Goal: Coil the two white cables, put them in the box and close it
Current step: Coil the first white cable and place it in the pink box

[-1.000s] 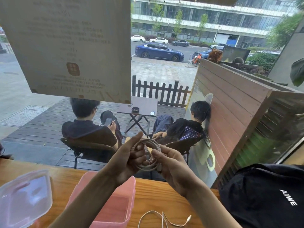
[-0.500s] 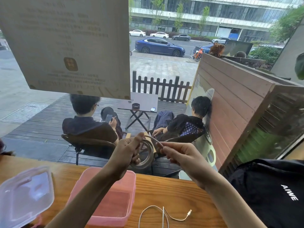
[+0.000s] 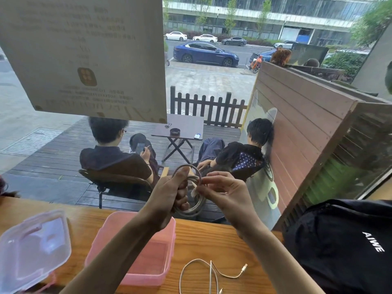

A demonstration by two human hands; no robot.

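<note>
I hold a coiled white cable (image 3: 193, 210) up in the air above the counter's far edge. My left hand (image 3: 172, 193) grips the coil's left side, thumb up across the loops. My right hand (image 3: 226, 195) pinches the cable's plug end at the coil's right side. A second white cable (image 3: 209, 272) lies loose and uncoiled on the wooden counter near me. The pink box (image 3: 169, 254) sits open on the counter under my left forearm. Its clear lid (image 3: 31, 249) rests separately at the far left.
A black backpack (image 3: 343, 242) fills the counter's right side. A window pane stands right behind the counter, with a paper notice (image 3: 84, 54) stuck on it. Outside, two people sit on chairs on a wooden deck.
Both hands stayed raised with the coil. My right hand brought the cable's end around to the coil's right side, and the coil turned more upright.
</note>
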